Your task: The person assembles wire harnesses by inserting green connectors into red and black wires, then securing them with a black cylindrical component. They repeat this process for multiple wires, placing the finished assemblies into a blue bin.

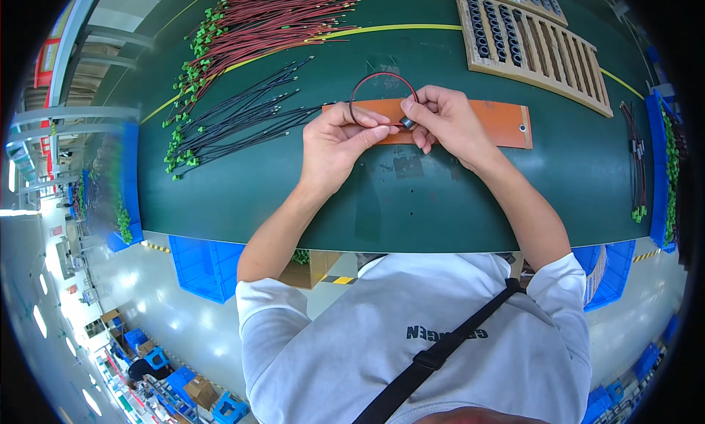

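Over an orange strip-shaped board (492,123), both of my hands work at a thin red-and-black wire (383,74) bent into an upward loop. My left hand (338,141) pinches one part of the wire between thumb and fingers. A small black cylindrical part (407,122) sits at the fingertips of my right hand (448,123), which is closed on it where the wire meets it. The fingers partly cover how wire and part join. Left of my left hand lies a spread of black wires (242,119) with green connectors.
A large bundle of red wires (279,16) with green connectors lies at the far left. Slotted wooden trays (562,64) with black cylindrical parts stand at the far right. A few finished-looking wires (635,159) lie near a blue bin (659,167) at the right edge.
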### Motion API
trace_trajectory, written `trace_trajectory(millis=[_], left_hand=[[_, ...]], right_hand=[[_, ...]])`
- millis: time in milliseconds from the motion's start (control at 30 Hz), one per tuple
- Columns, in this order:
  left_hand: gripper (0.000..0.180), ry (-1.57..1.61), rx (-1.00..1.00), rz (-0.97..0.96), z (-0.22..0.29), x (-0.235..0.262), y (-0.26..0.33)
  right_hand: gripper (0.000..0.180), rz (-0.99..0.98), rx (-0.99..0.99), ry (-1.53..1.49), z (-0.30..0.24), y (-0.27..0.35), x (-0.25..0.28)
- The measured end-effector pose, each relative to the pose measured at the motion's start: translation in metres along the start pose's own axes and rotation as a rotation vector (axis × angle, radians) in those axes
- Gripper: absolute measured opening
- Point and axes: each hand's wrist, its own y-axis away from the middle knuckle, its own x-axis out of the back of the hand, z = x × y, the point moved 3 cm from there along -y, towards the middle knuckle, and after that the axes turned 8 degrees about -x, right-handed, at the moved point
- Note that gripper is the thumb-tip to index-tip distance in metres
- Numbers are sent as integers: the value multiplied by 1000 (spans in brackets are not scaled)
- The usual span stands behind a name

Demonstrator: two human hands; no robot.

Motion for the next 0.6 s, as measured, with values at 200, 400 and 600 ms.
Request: trace_trajectory(millis=[200,400,600], left_hand=[[10,-120,70,-105,10,-6,10],[11,-281,-147,-85,-2,6,9],[13,-703,-541,-149,5,-6,-1]], right_hand=[[27,-4,2,4,1,-1,1],[24,-24,24,-10,1,1,0],[27,-20,120,-75,4,1,-2]])
